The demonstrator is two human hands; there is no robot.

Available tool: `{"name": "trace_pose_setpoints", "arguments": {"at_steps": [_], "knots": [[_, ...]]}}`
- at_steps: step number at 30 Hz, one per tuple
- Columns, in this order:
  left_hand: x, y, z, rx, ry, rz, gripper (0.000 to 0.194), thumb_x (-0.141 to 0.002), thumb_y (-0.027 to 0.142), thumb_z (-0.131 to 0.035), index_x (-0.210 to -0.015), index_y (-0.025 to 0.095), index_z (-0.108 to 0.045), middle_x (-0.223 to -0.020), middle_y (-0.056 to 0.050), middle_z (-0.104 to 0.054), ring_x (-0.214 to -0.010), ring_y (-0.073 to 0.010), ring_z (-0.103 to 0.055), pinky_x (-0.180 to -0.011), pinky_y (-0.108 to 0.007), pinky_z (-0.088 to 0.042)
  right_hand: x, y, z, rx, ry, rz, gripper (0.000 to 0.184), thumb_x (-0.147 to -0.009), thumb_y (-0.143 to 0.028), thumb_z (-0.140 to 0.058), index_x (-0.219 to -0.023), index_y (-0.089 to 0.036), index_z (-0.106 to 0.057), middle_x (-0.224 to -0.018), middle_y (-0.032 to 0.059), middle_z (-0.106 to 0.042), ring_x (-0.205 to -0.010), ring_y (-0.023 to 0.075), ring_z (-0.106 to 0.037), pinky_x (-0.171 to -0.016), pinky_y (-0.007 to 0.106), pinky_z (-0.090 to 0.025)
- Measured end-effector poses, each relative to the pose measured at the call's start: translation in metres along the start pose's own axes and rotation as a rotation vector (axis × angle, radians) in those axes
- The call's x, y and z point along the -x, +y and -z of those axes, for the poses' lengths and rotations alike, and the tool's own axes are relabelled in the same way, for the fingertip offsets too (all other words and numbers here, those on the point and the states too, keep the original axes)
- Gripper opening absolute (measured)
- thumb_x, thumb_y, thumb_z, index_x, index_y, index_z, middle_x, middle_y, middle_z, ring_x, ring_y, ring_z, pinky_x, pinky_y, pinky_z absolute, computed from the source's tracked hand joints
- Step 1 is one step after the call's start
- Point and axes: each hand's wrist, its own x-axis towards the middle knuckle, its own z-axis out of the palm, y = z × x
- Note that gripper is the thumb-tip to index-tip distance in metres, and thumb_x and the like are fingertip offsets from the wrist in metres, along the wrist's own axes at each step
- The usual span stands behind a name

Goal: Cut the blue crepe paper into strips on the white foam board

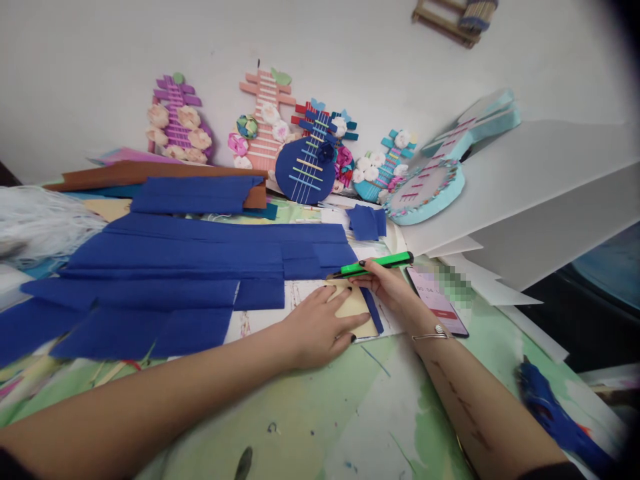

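My left hand (320,330) lies flat with its fingers spread, pressing on a cream card (367,325). In my right hand (387,287) is a green utility knife (385,262), its tip pointing left at the upper edge of the card. Beneath and beside the card lies blue crepe paper (330,257), with a narrow blue strip (373,312) showing along the card's right side. Long blue sheets (200,247) stretch away to the left over a white sheet (265,323). The knife's blade is too small to make out clearly.
A phone (440,300) lies right of my right hand. Decorated paper instruments, including a blue one (305,170), lean on the wall. White boards (500,180) stand at the right. A blue glue gun (555,413) sits at the lower right, and white strings (45,223) at the left.
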Motion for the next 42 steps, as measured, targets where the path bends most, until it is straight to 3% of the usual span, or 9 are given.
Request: {"name": "trace_pose_setpoints", "arguments": {"at_steps": [42], "knots": [[0.0009, 0.0001, 0.0005, -0.017, -0.022, 0.012, 0.043, -0.093, 0.035, -0.037, -0.136, 0.036, -0.042, -0.143, -0.008, -0.036, -0.127, -0.0346, -0.035, -0.103, -0.052, -0.029, -0.0021, 0.0021, 0.0085, 0.062, -0.021, 0.061, 0.018, -0.068, -0.031, -0.074, -0.076, -0.018, -0.065, -0.071, 0.0010, -0.071, -0.065, 0.0158, -0.068, -0.066, 0.027, -0.057]]}}
